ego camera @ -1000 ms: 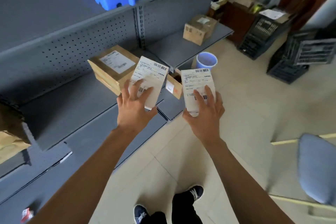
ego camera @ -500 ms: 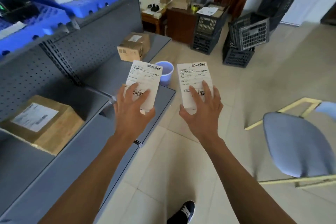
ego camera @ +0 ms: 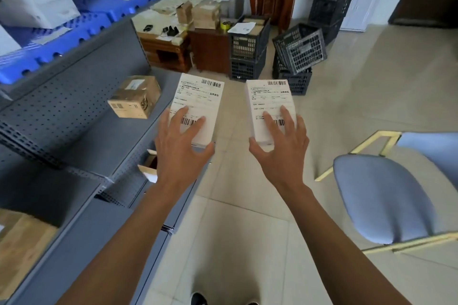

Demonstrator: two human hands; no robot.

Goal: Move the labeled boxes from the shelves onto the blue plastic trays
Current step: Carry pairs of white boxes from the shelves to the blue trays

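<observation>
Carrying one labeled box (ego camera: pixel 198 109) in left hand (ego camera: pixel 179 146), another labeled box (ego camera: pixel 270 106) in right hand (ego camera: pixel 280 148), both gripped; blue trays (ego camera: pixel 81 32) up-left of the left hand awaiting them.

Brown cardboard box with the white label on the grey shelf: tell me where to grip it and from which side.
Take the brown cardboard box across its two long side faces, coming down from above the grey shelf's open front. It lies flat, label up, with space around it; both hands are full now.

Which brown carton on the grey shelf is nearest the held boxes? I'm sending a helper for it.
Find the grey pegboard shelving under the blue trays. On its middle shelf sits a brown carton, just beyond the left hand. It alone there shows dark printing on its front.
</observation>
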